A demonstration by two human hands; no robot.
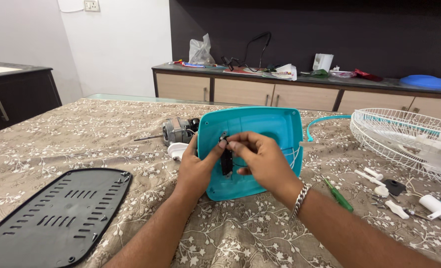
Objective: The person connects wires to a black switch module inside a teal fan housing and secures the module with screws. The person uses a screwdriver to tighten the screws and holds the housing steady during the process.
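Observation:
A turquoise plastic housing [270, 129] stands tilted on the patterned cloth, its hollow inside facing me. My left hand [196, 166] grips its left edge, thumb inside. My right hand [262, 159] pinches a small black switch part [227, 163] set inside the housing, with thin white wires running off to the right. A metal bracelet sits on my right wrist. Behind the housing lies a grey electric motor [176, 130] with its shaft pointing left.
A black vented plate [56, 213] lies at the front left. A white wire fan guard [404, 136] rests at the right, with a green screwdriver [338, 195], white plastic knobs [396, 208] and small screws near it. A cluttered sideboard [300, 92] runs along the back wall.

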